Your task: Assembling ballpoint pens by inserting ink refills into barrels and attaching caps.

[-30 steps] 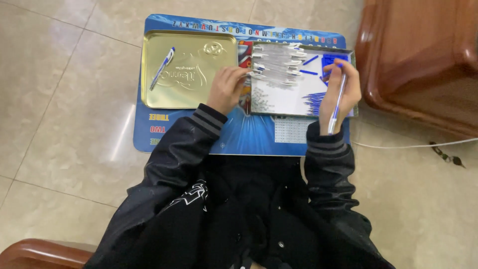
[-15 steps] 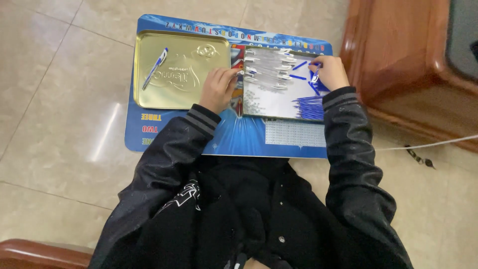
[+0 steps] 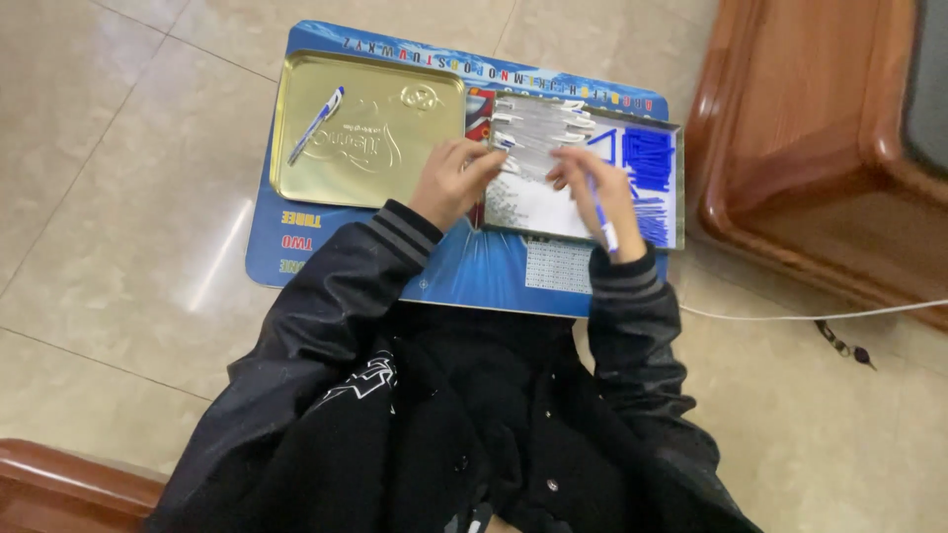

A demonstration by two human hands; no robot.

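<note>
The left hand (image 3: 456,183) rests with fingers curled on the left edge of the shallow rectangular metal tin (image 3: 513,212), gripping nothing that can be made out, while the right hand (image 3: 592,188), just beside it over the tin, is closed around a blue-and-white pen (image 3: 604,229) whose end points back toward the wrist. White pen parts (image 3: 538,123) lie in the tin ahead of both hands, and blue pen parts (image 3: 650,163) lie to the right of the right hand. The gold rectangular tin lid (image 3: 395,163), left of the left hand, carries a second blue-and-white pen (image 3: 316,123), and both sit on a blue printed mat (image 3: 474,271) on the tiled floor (image 3: 118,217).
</note>
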